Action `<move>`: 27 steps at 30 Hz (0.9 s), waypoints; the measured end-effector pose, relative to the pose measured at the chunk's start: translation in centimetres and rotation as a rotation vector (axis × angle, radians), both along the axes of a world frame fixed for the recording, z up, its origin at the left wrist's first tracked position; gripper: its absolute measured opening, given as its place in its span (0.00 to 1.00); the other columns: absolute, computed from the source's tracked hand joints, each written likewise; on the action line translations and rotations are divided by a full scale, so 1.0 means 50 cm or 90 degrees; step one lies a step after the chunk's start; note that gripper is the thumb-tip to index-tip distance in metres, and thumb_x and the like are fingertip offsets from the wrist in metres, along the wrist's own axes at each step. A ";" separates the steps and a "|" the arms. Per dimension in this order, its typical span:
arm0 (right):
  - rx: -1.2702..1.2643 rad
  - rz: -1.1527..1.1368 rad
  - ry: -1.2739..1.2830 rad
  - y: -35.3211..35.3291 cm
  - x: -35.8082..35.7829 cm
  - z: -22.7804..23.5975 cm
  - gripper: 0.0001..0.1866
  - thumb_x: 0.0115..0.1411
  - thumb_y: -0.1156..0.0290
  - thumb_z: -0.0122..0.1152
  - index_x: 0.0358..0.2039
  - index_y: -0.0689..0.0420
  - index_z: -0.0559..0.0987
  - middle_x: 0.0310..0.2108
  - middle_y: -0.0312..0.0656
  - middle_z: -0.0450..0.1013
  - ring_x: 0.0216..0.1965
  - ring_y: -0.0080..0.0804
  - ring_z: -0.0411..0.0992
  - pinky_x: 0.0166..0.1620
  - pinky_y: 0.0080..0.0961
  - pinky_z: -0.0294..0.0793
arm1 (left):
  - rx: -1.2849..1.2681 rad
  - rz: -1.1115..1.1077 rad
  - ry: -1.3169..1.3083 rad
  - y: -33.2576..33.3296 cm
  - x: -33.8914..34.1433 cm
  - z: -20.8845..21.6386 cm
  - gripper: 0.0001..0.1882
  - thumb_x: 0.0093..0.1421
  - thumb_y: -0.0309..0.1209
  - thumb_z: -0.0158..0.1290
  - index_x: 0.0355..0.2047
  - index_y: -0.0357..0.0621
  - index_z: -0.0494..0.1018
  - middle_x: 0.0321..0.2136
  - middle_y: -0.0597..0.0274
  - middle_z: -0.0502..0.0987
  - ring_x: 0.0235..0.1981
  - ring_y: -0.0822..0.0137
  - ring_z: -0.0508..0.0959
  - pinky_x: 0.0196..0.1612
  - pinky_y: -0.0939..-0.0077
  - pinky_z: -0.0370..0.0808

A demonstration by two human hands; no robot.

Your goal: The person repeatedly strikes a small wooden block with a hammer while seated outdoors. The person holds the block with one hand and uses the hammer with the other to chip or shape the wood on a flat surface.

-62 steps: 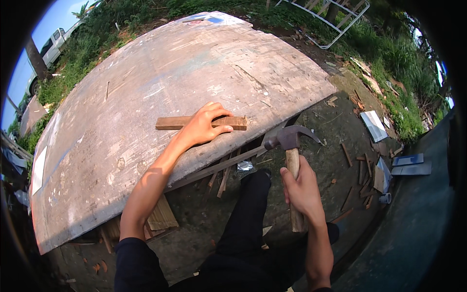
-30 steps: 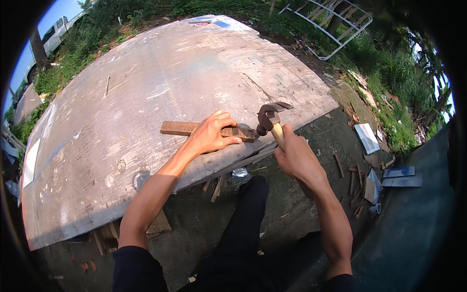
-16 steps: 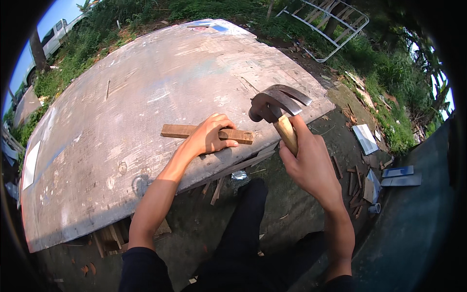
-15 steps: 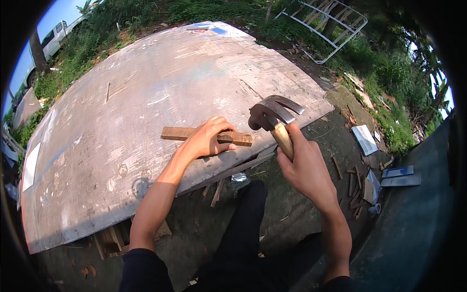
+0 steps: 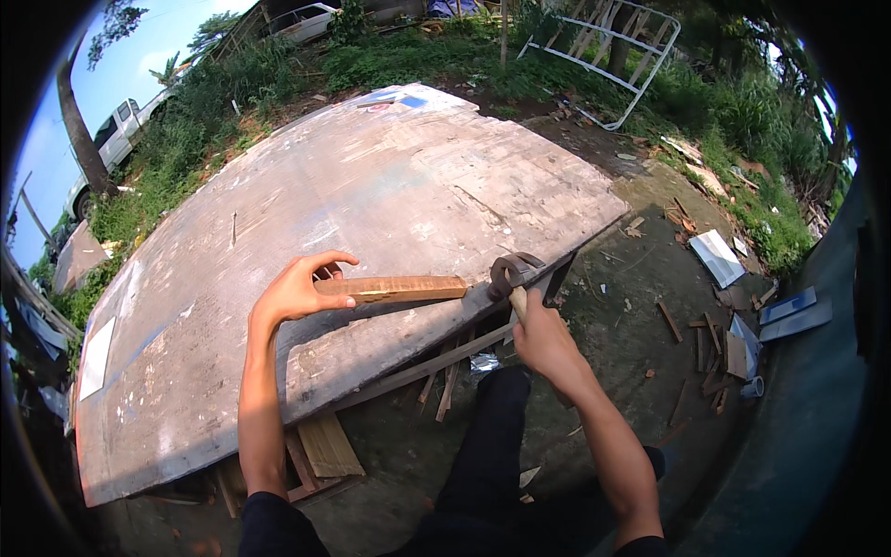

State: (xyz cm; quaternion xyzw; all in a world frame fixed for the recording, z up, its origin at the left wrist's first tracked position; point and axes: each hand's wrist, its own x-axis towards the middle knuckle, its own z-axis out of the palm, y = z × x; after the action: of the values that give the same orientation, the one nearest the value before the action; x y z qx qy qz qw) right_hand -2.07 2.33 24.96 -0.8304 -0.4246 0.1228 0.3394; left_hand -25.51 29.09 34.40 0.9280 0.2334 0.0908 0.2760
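A short wooden strip [image 5: 408, 289] lies across the near part of the worn board tabletop [image 5: 278, 195], a shadow showing beneath its front side. My left hand [image 5: 295, 290] grips its left end, the thumb along the front and the index finger raised above it. In my right hand [image 5: 548, 339] is a claw hammer [image 5: 512, 276], held by its pale wooden handle. The hammer's dark head is low by the board's near right edge, just beyond the strip's right end. Whether the head touches the board or the strip, I cannot tell.
A thin nail-like piece [image 5: 234, 227] lies on the board. Wood offcuts [image 5: 713, 357] and blue-white panels [image 5: 789, 314] litter the ground at right. Under the board's near side are stacked planks [image 5: 327, 447]. A white metal frame [image 5: 631, 70] stands beyond.
My left hand has shifted left from the strip's middle to its left end. My right hand has lowered the hammer toward the board edge. The view has tilted up slightly.
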 end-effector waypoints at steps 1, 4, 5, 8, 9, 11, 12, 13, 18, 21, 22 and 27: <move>-0.017 0.001 -0.003 0.003 -0.001 -0.001 0.15 0.56 0.76 0.55 0.41 0.67 0.63 0.30 0.71 0.73 0.35 0.72 0.73 0.43 0.59 0.72 | 0.006 -0.018 -0.001 -0.009 0.000 0.032 0.29 0.44 0.37 0.70 0.48 0.49 0.77 0.32 0.62 0.77 0.34 0.66 0.79 0.41 0.67 0.75; -0.035 0.005 -0.021 0.009 -0.004 -0.009 0.16 0.56 0.75 0.55 0.41 0.67 0.63 0.32 0.71 0.73 0.37 0.71 0.73 0.43 0.58 0.72 | 0.036 -0.065 -0.039 -0.025 0.027 0.105 0.32 0.41 0.33 0.70 0.50 0.48 0.76 0.34 0.63 0.78 0.36 0.67 0.79 0.42 0.69 0.76; -0.025 0.010 -0.034 0.009 -0.004 -0.012 0.16 0.57 0.75 0.55 0.42 0.67 0.63 0.32 0.72 0.73 0.37 0.71 0.73 0.43 0.58 0.73 | 0.077 -0.076 -0.066 -0.028 0.047 0.116 0.33 0.41 0.33 0.71 0.50 0.47 0.75 0.35 0.64 0.78 0.37 0.68 0.79 0.43 0.70 0.76; 0.042 0.016 0.014 0.005 0.003 -0.015 0.16 0.56 0.76 0.55 0.42 0.69 0.64 0.31 0.72 0.73 0.35 0.72 0.73 0.41 0.56 0.73 | 0.041 -0.083 -0.229 -0.038 0.106 0.124 0.33 0.44 0.33 0.72 0.51 0.46 0.74 0.38 0.63 0.79 0.41 0.71 0.77 0.45 0.70 0.75; 0.005 0.008 0.010 0.004 0.007 -0.013 0.14 0.57 0.76 0.53 0.42 0.67 0.65 0.28 0.64 0.75 0.31 0.60 0.77 0.36 0.53 0.77 | -0.052 -0.094 -0.311 -0.045 0.131 0.116 0.33 0.44 0.33 0.73 0.50 0.46 0.73 0.37 0.63 0.78 0.38 0.71 0.78 0.45 0.73 0.75; 0.062 0.006 0.200 -0.002 0.010 -0.006 0.13 0.58 0.76 0.53 0.42 0.67 0.66 0.24 0.57 0.74 0.24 0.48 0.77 0.29 0.45 0.77 | -0.129 -0.100 -0.424 -0.065 0.194 0.085 0.21 0.50 0.31 0.67 0.42 0.43 0.71 0.33 0.65 0.75 0.36 0.71 0.77 0.43 0.72 0.76; 0.081 -0.006 0.308 -0.006 0.009 -0.002 0.13 0.58 0.76 0.53 0.42 0.67 0.66 0.22 0.53 0.74 0.20 0.43 0.77 0.25 0.41 0.77 | -0.178 -0.099 -0.481 -0.080 0.226 0.062 0.15 0.55 0.29 0.62 0.38 0.43 0.69 0.31 0.65 0.74 0.34 0.70 0.77 0.42 0.71 0.76; 0.116 -0.012 0.333 -0.007 0.005 0.003 0.13 0.58 0.75 0.54 0.42 0.66 0.68 0.18 0.46 0.72 0.15 0.31 0.73 0.19 0.31 0.74 | -0.329 -0.146 -0.612 -0.101 0.256 0.037 0.10 0.57 0.27 0.56 0.36 0.44 0.67 0.29 0.64 0.72 0.32 0.69 0.77 0.41 0.69 0.76; 0.207 -0.054 0.181 0.005 -0.044 0.024 0.14 0.57 0.75 0.53 0.42 0.67 0.67 0.23 0.62 0.73 0.25 0.63 0.75 0.31 0.49 0.75 | -0.372 -0.091 -0.813 -0.146 0.310 -0.024 0.04 0.62 0.24 0.46 0.35 0.44 0.63 0.19 0.66 0.66 0.13 0.76 0.67 0.17 0.78 0.68; 0.221 -0.018 0.077 0.013 -0.061 0.034 0.15 0.56 0.76 0.54 0.42 0.69 0.66 0.27 0.70 0.73 0.34 0.72 0.72 0.40 0.56 0.72 | -0.313 -0.049 -0.801 -0.153 0.329 -0.021 0.05 0.62 0.26 0.48 0.35 0.44 0.63 0.19 0.67 0.67 0.12 0.77 0.65 0.16 0.78 0.68; 0.190 0.000 0.056 0.018 -0.064 0.036 0.16 0.55 0.76 0.55 0.42 0.70 0.66 0.27 0.70 0.73 0.35 0.71 0.73 0.40 0.56 0.72 | -0.307 0.010 -0.800 -0.156 0.336 -0.018 0.05 0.62 0.25 0.50 0.34 0.43 0.64 0.19 0.69 0.67 0.15 0.79 0.65 0.19 0.79 0.67; 0.117 -0.013 0.038 0.022 -0.053 0.048 0.18 0.54 0.76 0.53 0.44 0.69 0.65 0.30 0.71 0.72 0.38 0.70 0.71 0.40 0.55 0.69 | -0.150 0.061 -0.800 -0.169 0.378 -0.011 0.10 0.64 0.30 0.52 0.30 0.39 0.65 0.19 0.69 0.68 0.21 0.79 0.65 0.25 0.77 0.64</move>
State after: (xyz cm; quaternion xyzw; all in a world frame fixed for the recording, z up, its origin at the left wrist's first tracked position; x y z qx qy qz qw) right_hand -4.72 3.41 27.35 -0.7959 -0.4155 0.1046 0.4276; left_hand -6.62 20.66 33.87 0.6496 0.0768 0.6036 0.4558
